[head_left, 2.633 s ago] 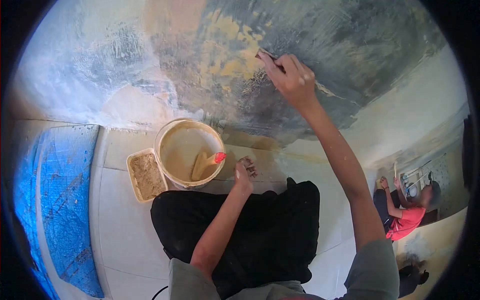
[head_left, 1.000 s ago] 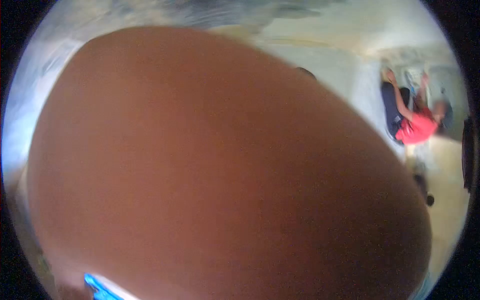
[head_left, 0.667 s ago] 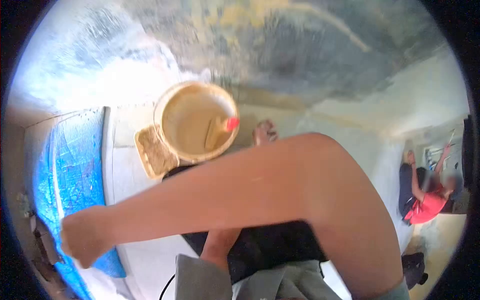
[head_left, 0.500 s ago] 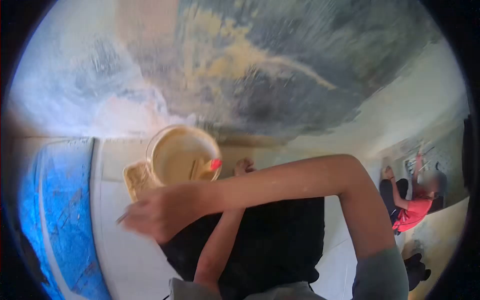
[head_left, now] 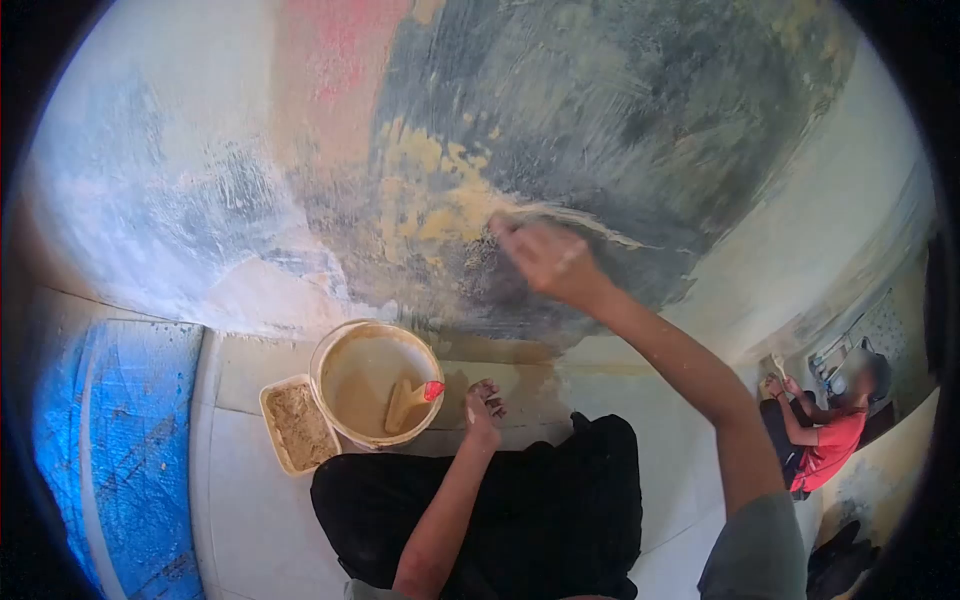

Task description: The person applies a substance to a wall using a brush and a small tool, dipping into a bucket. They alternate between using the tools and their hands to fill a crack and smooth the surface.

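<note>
My right hand (head_left: 550, 260) is raised against the patchy painted wall (head_left: 600, 120), beside a pale yellow streak (head_left: 435, 185). Its fingers are closed and blurred by motion, and what they hold is too indistinct to name. Low beside the bucket, my left hand (head_left: 485, 405) rests with its fingers loosely curled and apart, nothing visible in it. The round bucket (head_left: 330, 400) has a beige-stained inside, and a brush-like tool (head_left: 407, 403) with a red tip leans in it. Touching its left side is a small rectangular tray (head_left: 302, 425) of brown, grainy material.
Blue sheeting (head_left: 120, 450) covers an area on the left, next to pale floor tiles (head_left: 240, 500). My dark-clothed legs (head_left: 540, 510) are folded before the bucket. On the right, another person in a red shirt (head_left: 835, 445) sits by the wall, holding a light-coloured tool.
My right hand has swung from above the tray up and right to the wall. The view has tilted upward, and the bucket and tray now show uncovered. My left hand stays beside the bucket.
</note>
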Available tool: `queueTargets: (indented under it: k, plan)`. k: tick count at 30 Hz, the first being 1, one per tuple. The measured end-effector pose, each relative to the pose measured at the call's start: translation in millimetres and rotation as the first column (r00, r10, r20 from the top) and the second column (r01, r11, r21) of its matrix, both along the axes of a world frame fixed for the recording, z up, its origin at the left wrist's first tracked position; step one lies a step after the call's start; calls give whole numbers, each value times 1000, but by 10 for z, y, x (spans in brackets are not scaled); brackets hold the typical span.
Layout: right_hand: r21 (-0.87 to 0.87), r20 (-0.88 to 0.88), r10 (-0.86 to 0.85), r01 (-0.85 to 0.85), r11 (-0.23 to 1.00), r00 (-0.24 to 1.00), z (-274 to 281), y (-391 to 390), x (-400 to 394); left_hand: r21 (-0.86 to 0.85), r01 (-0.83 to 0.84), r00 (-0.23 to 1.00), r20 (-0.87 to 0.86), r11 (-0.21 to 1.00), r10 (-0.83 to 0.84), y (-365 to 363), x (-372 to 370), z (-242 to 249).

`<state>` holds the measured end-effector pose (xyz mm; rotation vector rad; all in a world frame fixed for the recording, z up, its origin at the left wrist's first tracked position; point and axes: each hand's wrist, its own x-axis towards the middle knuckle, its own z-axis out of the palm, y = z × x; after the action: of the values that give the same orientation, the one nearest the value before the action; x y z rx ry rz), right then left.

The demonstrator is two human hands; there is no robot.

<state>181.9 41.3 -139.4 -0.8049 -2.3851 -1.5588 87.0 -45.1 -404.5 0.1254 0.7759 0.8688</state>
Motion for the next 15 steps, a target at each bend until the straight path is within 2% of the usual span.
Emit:
queueTargets:
  k: [1, 4, 9, 11, 15]
  plan:
    - [-14, 78, 15, -14, 1000, 997, -74, 4, -77, 16, 2, 1000, -9, 1000, -2, -5, 4, -9]
    - [-46, -55, 11, -13, 999, 998, 228, 33, -148, 23, -13, 1000, -12, 1000, 13, -49, -10, -56]
    - [-20, 6, 19, -19, 1000, 1000, 106, 48, -63, -21, -23, 1000, 11, 1000, 23, 40, -19, -67]
    - [-33, 2, 11, -11, 999, 1000, 180, 45, -102, 44, 15, 1000, -19, 999, -14, 8, 20, -98]
    - [-13, -59, 6, -7, 1000, 998, 142, -72, 66, -50, 27, 1000, -2, 998, -27, -39, -46, 42]
